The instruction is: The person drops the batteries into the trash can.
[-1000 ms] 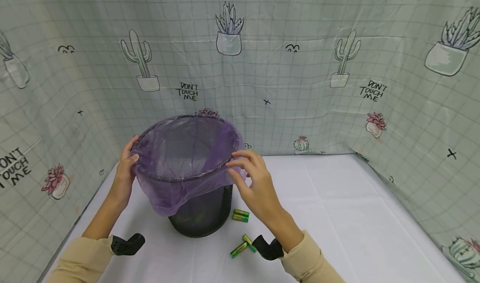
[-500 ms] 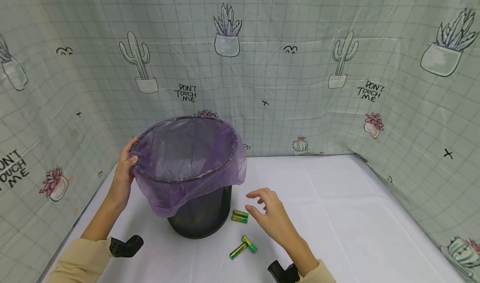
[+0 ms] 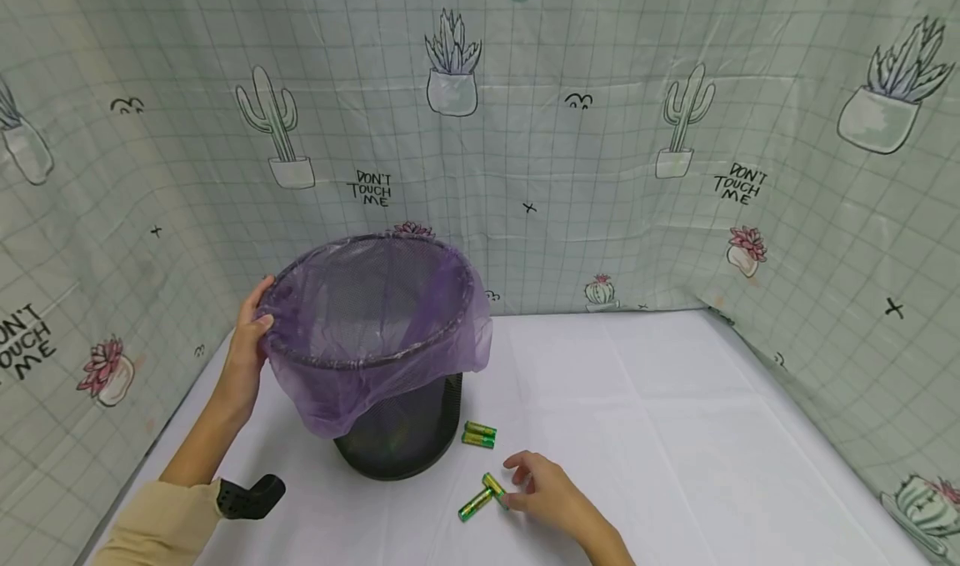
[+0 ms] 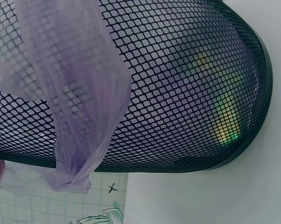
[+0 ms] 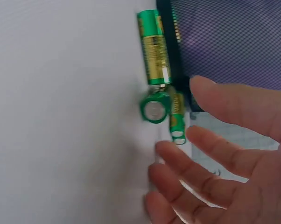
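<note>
A black mesh wastebasket [image 3: 397, 449] stands on the table, lined with a purple bin bag [image 3: 330, 399] folded out over its rim. My left hand [image 3: 247, 349] grips the rim and bag at the left side, thumb on top. At the basket's right, my right hand [image 3: 551, 491] reaches low over the table with spread, bent fingers and nothing between them. Its thumb comes right up to a green-and-gold battery [image 3: 494, 485]. Another battery [image 3: 475, 506] lies against that one, and a pair of batteries [image 3: 480, 434] lies closer to the basket.
Blurred yellow-green shapes [image 4: 227, 121] show through the mesh near the basket's bottom. A white cloth [image 3: 660, 416] covers the table. A cactus-print curtain [image 3: 540, 157] hangs behind and along both sides.
My right hand has left the bag's rim and moved down toward the nearer batteries. The left hand keeps its grip on the rim; basket and batteries stay put.
</note>
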{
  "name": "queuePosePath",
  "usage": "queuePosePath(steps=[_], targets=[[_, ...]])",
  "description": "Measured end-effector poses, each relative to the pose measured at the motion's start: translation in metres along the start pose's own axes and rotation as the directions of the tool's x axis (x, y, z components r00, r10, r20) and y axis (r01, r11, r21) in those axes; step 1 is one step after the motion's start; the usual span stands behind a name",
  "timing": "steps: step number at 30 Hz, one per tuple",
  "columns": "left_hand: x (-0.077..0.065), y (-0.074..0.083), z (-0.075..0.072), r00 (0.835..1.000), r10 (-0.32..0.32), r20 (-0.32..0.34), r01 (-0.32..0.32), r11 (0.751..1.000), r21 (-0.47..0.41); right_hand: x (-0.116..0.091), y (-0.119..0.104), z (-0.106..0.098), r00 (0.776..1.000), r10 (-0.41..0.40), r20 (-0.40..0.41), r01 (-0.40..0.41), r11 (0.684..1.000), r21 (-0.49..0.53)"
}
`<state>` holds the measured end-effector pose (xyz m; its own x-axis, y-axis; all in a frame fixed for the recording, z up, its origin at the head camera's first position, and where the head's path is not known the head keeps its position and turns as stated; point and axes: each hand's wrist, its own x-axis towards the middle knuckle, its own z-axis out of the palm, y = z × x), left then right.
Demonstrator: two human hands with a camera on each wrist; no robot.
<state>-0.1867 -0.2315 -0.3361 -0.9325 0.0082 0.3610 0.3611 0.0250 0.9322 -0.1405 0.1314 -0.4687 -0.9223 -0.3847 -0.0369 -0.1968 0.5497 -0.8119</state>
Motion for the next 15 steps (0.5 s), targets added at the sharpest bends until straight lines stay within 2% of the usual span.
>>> queuePosePath(steps=[3, 15], targets=[[0.0, 0.0, 0.0, 1.0, 0.0, 0.003, 0.0, 1.0, -0.001, -0.002, 0.005, 0.005, 1.0, 0.0, 0.024, -0.001, 1.0, 0.016], [-0.001, 0.002, 0.001, 1.0, -0.016, 0.001, 0.016, 1.0, 0.007, 0.003, 0.007, 0.014, 0.999, 0.035, -0.009, -0.035, 0.997, -0.065]])
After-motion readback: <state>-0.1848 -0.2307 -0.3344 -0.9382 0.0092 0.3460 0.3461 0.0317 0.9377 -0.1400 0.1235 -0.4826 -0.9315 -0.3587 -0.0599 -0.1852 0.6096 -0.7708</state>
